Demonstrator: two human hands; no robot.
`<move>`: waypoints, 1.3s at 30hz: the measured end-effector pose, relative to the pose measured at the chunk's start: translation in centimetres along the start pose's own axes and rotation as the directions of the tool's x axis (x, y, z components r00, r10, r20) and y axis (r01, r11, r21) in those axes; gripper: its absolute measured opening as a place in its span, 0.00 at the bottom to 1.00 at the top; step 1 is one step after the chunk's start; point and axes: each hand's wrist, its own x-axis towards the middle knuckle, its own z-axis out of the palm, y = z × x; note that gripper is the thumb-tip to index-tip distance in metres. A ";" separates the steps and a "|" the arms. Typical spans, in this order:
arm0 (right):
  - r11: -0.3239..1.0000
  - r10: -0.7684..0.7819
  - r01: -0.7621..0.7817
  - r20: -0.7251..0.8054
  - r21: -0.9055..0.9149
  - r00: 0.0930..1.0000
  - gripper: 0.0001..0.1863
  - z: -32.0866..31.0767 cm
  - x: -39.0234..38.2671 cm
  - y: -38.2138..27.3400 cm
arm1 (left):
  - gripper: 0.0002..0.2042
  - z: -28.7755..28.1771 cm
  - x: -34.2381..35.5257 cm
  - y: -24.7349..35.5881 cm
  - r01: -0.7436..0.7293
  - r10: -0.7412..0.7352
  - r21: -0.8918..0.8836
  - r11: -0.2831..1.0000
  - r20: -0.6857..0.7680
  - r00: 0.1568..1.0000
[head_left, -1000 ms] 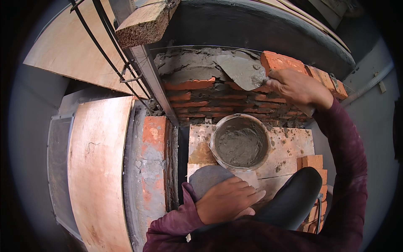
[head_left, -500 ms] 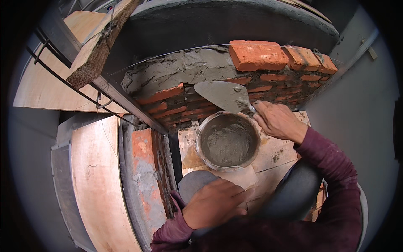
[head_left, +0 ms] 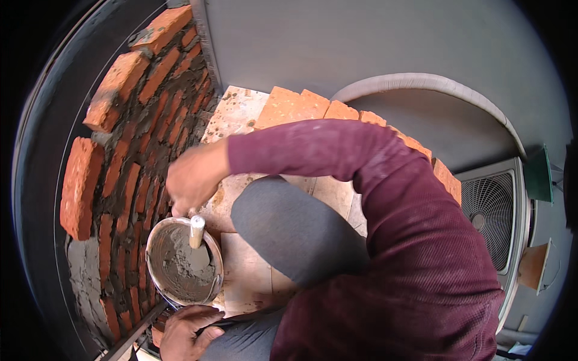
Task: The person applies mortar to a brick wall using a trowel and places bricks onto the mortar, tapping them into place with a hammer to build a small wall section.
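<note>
A trowel (head_left: pixel 197 232) stands in the round bucket (head_left: pixel 153 283), its handle up and its blade in the grey mortar (head_left: pixel 179 260). Just above the handle is my right hand (head_left: pixel 200 174), apart from it and close to the brick wall (head_left: pixel 144 129). That hand is blurred and its fingers are mostly turned away, so their grip is hidden. My left hand (head_left: pixel 188 334) rests on my left knee beside the bucket, fingers spread loosely and nothing in them. On top of the wall, loose-looking bricks (head_left: pixel 82 188) sit in a row next to a bed of spread mortar (head_left: pixel 87 271).
A row of orange bricks (head_left: pixel 295 105) lines the floor tiles (head_left: pixel 241 259) along the grey wall (head_left: pixel 337 42). To the right stand a fan unit (head_left: pixel 490 210) with a thick wrapped hose (head_left: pixel 433 83). A taut string (head_left: pixel 77 120) runs along the brick wall.
My view has swung to the right. My right hand has let go of the trowel, which now stands in the bucket. My left hand has settled on my knee.
</note>
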 end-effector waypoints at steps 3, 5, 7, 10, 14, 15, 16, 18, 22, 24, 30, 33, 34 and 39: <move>0.978 0.205 -0.197 -0.547 0.075 0.812 0.26 -3.1 -13.4 10.1 | 0.15 -1.9 3.5 -1.5 0.001 0.005 0.053 0.999 -0.117 0.993; 0.901 0.208 -0.410 -0.689 -0.141 0.694 0.16 -4.4 -25.0 14.7 | 0.15 -3.7 4.6 -2.7 0.172 -0.160 0.100 0.980 -0.118 0.980; 0.744 0.481 -0.665 -0.637 -0.067 0.602 0.19 -3.0 -30.5 14.6 | 0.11 -4.2 8.3 -0.7 0.070 -0.057 0.092 0.993 -0.137 0.989; 0.581 0.785 -0.810 -0.320 0.082 0.530 0.25 1.9 -32.0 17.7 | 0.11 -3.7 13.3 -0.4 -0.113 0.135 0.103 0.988 -0.235 0.963; 0.386 0.912 -0.882 -0.253 0.269 0.322 0.33 8.9 -27.3 25.0 | 0.08 -4.0 18.1 1.1 -0.108 0.123 0.113 0.988 -0.139 0.983; 0.321 0.933 -0.908 -0.255 0.269 0.254 0.36 9.3 -25.5 26.1 | 0.08 -3.9 19.1 1.8 -0.098 0.111 0.124 0.987 -0.103 0.988; 0.290 0.950 -0.925 -0.194 0.247 0.246 0.37 9.2 -24.4 27.2 | 0.08 -3.7 20.3 1.4 -0.153 0.167 0.123 0.981 -0.108 0.980; 0.225 0.974 -0.955 -0.070 0.192 0.216 0.39 7.9 -22.2 27.8 | 0.07 -3.1 22.7 0.9 -0.198 0.210 0.117 0.973 -0.097 0.973; 0.296 0.953 -0.910 -0.025 0.290 0.302 0.47 8.0 -23.4 29.8 | 0.10 -1.7 29.1 0.9 -0.075 0.076 0.021 0.997 -0.073 0.994; 0.303 0.952 -0.915 -0.032 0.265 0.306 0.50 7.8 -22.5 29.2 | 0.16 0.9 33.4 -0.3 -0.067 0.061 -0.025 0.997 -0.202 0.977; 0.282 0.951 -0.860 -0.007 0.426 0.308 0.50 9.2 -22.2 31.4 | 0.58 9.8 44.2 3.1 0.070 0.129 0.514 0.855 -0.342 0.931; 0.276 0.925 -0.795 0.076 0.541 0.372 0.47 9.1 -22.3 32.1 | 0.62 12.5 47.1 1.8 -0.017 0.180 0.307 0.951 -0.511 0.841; 0.307 0.906 -0.744 0.057 0.594 0.419 0.44 8.6 -22.0 30.8 | 0.66 11.6 46.9 2.4 0.050 0.054 0.235 0.971 -0.417 0.907; 0.398 0.917 -0.784 -0.189 0.477 0.351 0.36 10.4 -23.6 32.2 | 0.70 12.8 47.8 2.2 0.120 -0.024 0.254 0.960 -0.350 0.937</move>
